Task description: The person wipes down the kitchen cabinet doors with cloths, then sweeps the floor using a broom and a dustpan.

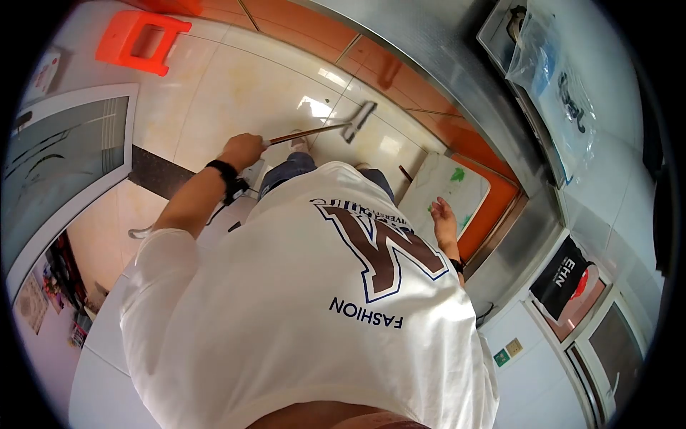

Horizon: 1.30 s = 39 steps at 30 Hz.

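My left hand (241,151) is closed around the end of a thin brown stick. The stick belongs to a small floor wiper (359,122), whose white and dark head is slightly blurred over the glossy tiles. On the other side, my right hand (444,220) is beside a pale panel (437,187) with green leaf marks. Its fingers are partly bent and apart. A small green patch shows at the fingertips; I cannot tell whether it is part of the panel.
An orange plastic stool (114,41) stands at the upper left. Orange cabinets (371,66) and a metal counter edge (429,68) run along the upper right. A framed glass door (68,161) is at the left. A plastic bag (561,93) lies at the upper right.
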Each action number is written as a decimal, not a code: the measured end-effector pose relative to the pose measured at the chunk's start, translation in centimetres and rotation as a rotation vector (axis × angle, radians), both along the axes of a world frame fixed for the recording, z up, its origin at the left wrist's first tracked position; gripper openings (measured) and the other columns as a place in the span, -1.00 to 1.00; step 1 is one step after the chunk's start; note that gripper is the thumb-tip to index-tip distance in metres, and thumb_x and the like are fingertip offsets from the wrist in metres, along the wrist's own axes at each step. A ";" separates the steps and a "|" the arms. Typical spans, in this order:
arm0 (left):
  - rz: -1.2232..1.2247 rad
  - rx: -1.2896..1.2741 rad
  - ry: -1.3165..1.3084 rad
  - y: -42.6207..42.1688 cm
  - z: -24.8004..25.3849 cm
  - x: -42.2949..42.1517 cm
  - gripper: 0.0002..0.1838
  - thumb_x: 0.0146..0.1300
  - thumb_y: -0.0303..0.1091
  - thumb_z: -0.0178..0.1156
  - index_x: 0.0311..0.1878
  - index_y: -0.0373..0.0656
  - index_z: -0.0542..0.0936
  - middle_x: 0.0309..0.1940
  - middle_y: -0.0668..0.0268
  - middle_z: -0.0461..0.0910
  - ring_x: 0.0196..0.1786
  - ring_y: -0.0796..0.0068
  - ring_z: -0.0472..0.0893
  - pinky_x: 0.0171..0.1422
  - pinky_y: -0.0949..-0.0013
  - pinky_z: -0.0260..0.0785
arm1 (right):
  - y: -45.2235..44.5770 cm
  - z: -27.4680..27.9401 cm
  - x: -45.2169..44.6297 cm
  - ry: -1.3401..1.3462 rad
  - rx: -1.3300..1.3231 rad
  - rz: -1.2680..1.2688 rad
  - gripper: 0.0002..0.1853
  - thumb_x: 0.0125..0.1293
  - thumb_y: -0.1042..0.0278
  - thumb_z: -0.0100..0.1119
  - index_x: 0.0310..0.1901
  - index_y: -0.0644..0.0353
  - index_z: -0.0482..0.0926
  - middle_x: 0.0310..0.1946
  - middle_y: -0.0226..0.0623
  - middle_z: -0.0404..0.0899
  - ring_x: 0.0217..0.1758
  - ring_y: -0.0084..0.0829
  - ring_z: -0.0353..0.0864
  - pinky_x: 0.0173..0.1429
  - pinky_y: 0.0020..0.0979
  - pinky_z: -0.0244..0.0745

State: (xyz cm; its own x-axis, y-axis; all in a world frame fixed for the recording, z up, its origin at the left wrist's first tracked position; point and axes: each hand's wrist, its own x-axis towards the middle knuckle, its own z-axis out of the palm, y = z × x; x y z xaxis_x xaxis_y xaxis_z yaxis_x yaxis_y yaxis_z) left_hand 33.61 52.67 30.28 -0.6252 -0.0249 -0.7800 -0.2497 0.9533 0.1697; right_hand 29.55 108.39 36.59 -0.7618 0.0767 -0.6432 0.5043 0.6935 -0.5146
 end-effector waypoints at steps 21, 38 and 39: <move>0.307 -0.055 0.019 18.4 5.0 2.5 -0.59 0.37 -0.02 -0.02 -0.09 -0.15 0.62 -0.22 -0.07 0.64 -0.07 -0.06 0.61 -0.01 0.02 0.45 | -2.9 -3.5 -31.5 0.955 0.351 1.004 -0.38 0.33 -0.04 0.06 0.35 0.07 0.30 0.42 -0.23 0.20 0.49 -0.08 0.09 0.52 -0.09 -0.03; 0.693 -0.099 -0.123 22.3 -5.6 4.3 -0.49 0.39 0.06 -0.08 -0.07 -0.20 0.65 -0.07 -0.04 0.62 0.05 -0.07 0.57 0.15 0.04 0.40 | -3.2 -3.8 -31.2 0.979 0.387 0.952 -0.33 0.32 -0.15 0.03 0.38 0.00 0.27 0.46 -0.33 0.13 0.53 -0.13 -0.02 0.55 -0.06 -0.15; 0.736 -0.128 -0.073 21.7 -5.4 4.7 -0.47 0.39 0.07 -0.09 -0.08 -0.21 0.65 -0.08 -0.06 0.61 0.05 -0.08 0.56 0.15 0.03 0.39 | -3.2 -3.8 -31.2 0.981 0.384 0.949 -0.33 0.32 -0.15 0.03 0.38 0.00 0.27 0.46 -0.33 0.13 0.53 -0.13 -0.02 0.55 -0.06 -0.15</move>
State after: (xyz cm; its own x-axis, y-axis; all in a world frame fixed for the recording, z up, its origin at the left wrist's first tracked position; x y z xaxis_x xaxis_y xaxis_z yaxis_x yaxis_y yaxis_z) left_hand 38.28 74.41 24.86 -0.3583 -0.5100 -0.7820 -0.8371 0.5464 0.0272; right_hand -1.69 105.23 32.83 -0.7407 -0.6623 0.1127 -0.6712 0.7366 -0.0831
